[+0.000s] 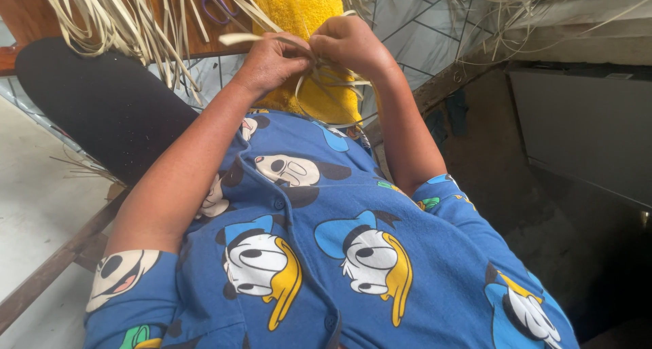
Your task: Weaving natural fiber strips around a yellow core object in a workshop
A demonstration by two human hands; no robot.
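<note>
Straw strips (326,77) sit pinched between both hands: left hand (275,60) at 9 o'clock, right hand (350,43) at 3, loose ends trailing toward 6 o'clock.

Soft, even daylight fills the upper and left parts of the view, bright on the pale floor (34,213) without glare. The lower right corner sinks into deep shadow. Focus is sharp on the blue shirt (326,254); wide-angle stretching bends the edges
</note>
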